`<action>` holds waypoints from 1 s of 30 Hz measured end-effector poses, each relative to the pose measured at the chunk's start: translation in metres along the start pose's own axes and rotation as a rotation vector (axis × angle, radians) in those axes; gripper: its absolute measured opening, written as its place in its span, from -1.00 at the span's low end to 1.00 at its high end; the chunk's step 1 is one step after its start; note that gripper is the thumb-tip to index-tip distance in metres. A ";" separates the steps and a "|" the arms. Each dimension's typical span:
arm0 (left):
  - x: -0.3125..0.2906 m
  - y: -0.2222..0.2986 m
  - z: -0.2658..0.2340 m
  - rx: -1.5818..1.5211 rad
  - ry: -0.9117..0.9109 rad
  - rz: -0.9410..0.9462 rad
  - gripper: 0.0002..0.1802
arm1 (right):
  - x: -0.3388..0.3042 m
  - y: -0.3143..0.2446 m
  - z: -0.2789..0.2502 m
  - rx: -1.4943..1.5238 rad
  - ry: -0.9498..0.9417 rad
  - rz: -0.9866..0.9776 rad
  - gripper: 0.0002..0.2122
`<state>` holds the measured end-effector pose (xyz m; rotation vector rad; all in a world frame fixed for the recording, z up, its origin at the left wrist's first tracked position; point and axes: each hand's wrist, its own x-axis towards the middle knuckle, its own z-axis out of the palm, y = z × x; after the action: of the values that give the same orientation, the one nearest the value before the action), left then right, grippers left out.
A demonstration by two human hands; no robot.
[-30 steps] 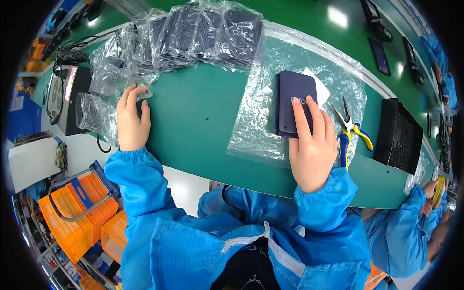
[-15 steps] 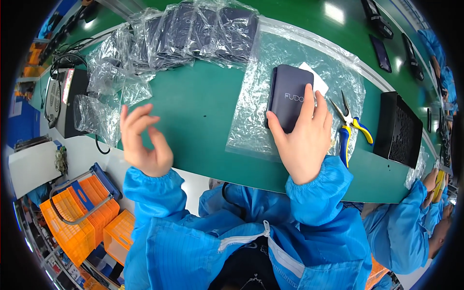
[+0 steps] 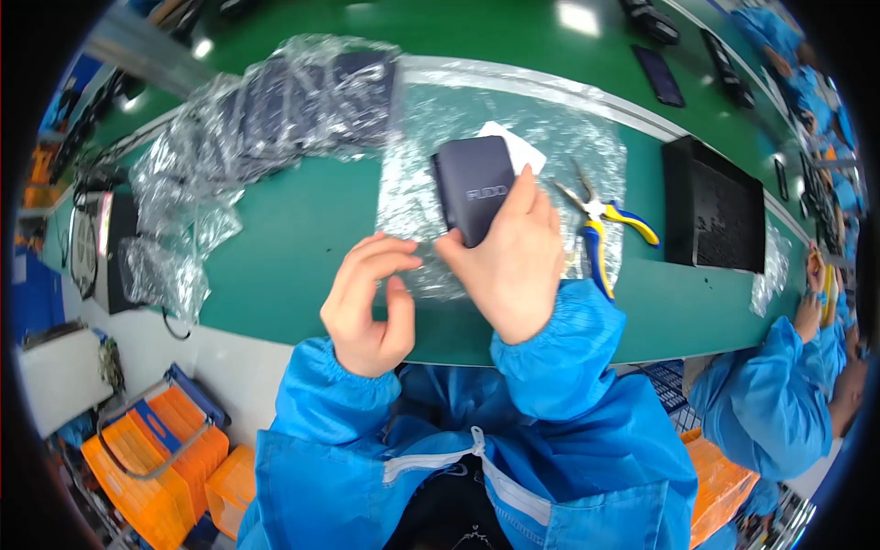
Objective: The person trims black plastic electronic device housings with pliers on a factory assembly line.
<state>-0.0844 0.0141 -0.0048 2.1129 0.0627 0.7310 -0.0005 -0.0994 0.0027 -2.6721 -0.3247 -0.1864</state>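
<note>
My right hand (image 3: pixel 509 261) grips a dark rectangular box-shaped device (image 3: pixel 474 187), holding it above a clear plastic bag (image 3: pixel 431 156) spread on the green table (image 3: pixel 293 238). A white card (image 3: pixel 515 151) shows behind the device. My left hand (image 3: pixel 367 302) hovers just left of the right hand, fingers curled and pinching at the near edge of the bag; whether it grips the film is unclear.
A row of dark devices in clear bags (image 3: pixel 266 119) lies at the far left. Pliers with yellow and blue handles (image 3: pixel 600 220) rest right of my hand. A black box (image 3: pixel 715 206) stands further right. A person in a blue coat (image 3: pixel 779 394) works at right. Orange bins (image 3: pixel 156 467) sit below left.
My left hand left the bagged pile at left and came across to the bag's near edge beside my right hand. The right hand lifted and tilted the dark device.
</note>
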 end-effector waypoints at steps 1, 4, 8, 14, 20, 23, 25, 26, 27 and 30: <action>0.000 0.004 0.002 -0.031 -0.012 0.022 -0.68 | 0.001 0.003 -0.005 0.068 0.013 -0.002 -0.27; -0.001 0.013 0.006 -0.294 -0.045 -0.310 -0.61 | 0.004 0.014 -0.026 0.369 0.009 -0.032 -0.28; 0.009 0.022 0.015 -0.837 -0.299 -0.650 -0.29 | 0.001 0.032 -0.057 1.034 -0.290 0.013 -0.28; 0.010 0.026 0.040 -1.284 -0.575 -0.857 -0.52 | -0.014 0.053 -0.078 1.171 -0.399 -0.128 -0.45; 0.021 0.031 0.049 -1.321 -0.513 -1.032 -0.76 | 0.006 0.112 -0.094 0.584 0.212 -0.150 -0.84; 0.032 0.032 0.050 -1.227 -0.448 -0.919 -0.79 | 0.031 0.166 -0.109 0.058 0.483 0.032 -0.93; 0.041 0.032 0.052 -1.168 -0.375 -0.820 -0.81 | 0.044 0.198 -0.113 -0.106 0.389 0.244 -0.92; 0.047 0.036 0.052 -1.141 -0.351 -0.817 -0.82 | 0.051 0.208 -0.113 -0.146 0.245 0.361 -0.91; 0.050 0.036 0.054 -1.134 -0.336 -0.820 -0.82 | 0.055 0.218 -0.113 -0.139 0.125 0.394 -0.91; 0.057 0.037 0.052 -0.934 -0.317 -0.750 -0.77 | 0.062 0.219 -0.107 -0.182 0.003 0.430 -0.90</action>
<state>-0.0182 -0.0298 0.0269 1.1332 0.2657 -0.0619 0.1068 -0.3258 0.0200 -2.8428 0.2826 -0.0888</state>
